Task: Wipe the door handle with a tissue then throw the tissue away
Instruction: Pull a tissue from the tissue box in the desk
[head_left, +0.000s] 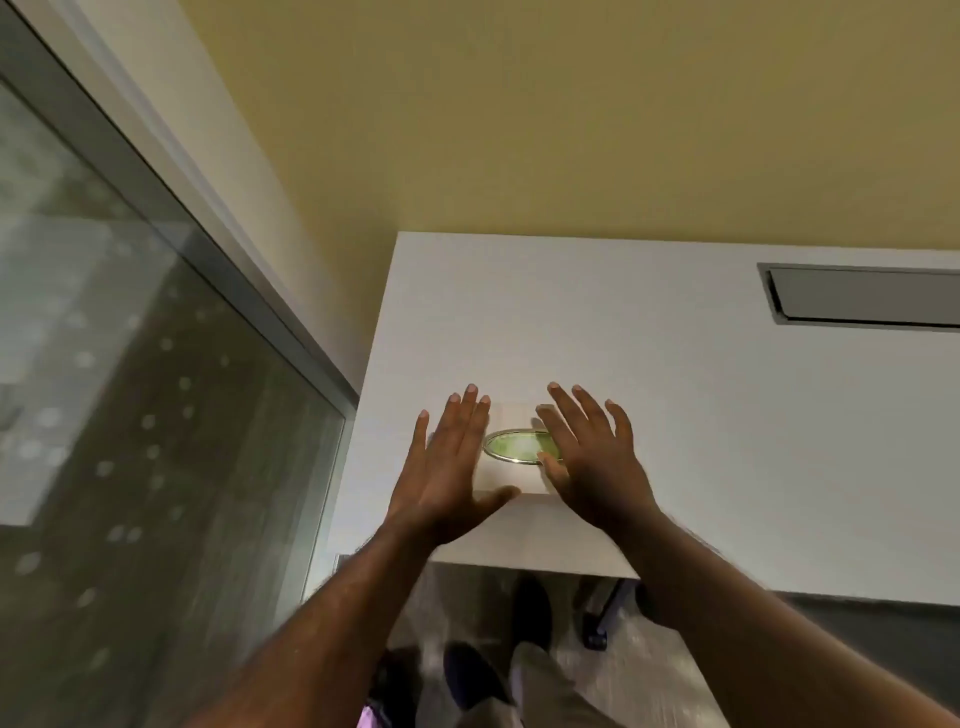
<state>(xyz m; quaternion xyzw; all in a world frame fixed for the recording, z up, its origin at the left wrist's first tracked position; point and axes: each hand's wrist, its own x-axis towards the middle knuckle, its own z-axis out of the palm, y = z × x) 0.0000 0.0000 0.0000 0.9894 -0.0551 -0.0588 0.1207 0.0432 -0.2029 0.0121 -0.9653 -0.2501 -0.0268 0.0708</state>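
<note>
I see a white tissue box (511, 480) sitting on a white desk (675, 415), close to the desk's near-left corner. Its top has an oval opening (517, 446) with a pale green lining and a light rim; whether a tissue pokes out of it I cannot tell, as the inside is blurred.

My left hand (447, 467) is just left of the box, fingers straight and spread, palm turned toward the box, thumb reaching across its near edge. It grasps nothing. My right hand (592, 457) is at the box's right side, also flat and spread, its thumb and index finger lying over the right end of the oval. It is not closed on anything either.

Beyond the box to the right, a grey rectangular slot (862, 296) is set into the desk top. Left of the box, past the desk edge, stands a glass panel (130, 415) in a grey frame. Behind the box rises a yellow wall (571, 114). No door handle shows from here.
</note>
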